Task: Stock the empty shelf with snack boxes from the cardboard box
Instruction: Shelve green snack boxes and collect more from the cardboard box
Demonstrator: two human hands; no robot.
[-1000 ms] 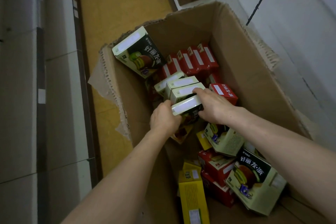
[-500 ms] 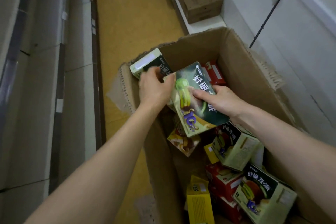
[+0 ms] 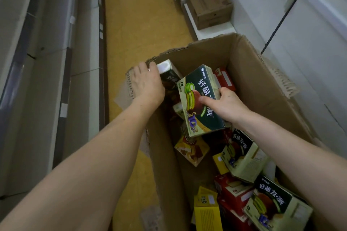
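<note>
One green snack box (image 3: 201,99): lifted out of the row it stood in a second ago, now tilted above the jumble, not yet out of the cardboard box (image 3: 262,80).
Right hand (image 3: 223,104): pinches its right edge, thumb flat on the printed face, fingers behind.
Left hand (image 3: 147,84): has left that box for a white-ended box (image 3: 167,70) in the far-left corner; it lies over it, grip unclear.
Meaning: you seem to be gathering a second box before turning to the shelf.
Materials: glossy printed card, sharp-cornered slabs; the carton is rough corrugated board with a torn rim.
Around: loose red and yellow boxes, mustard floor (image 3: 135,15), grey shelving (image 3: 47,52) at your left.
</note>
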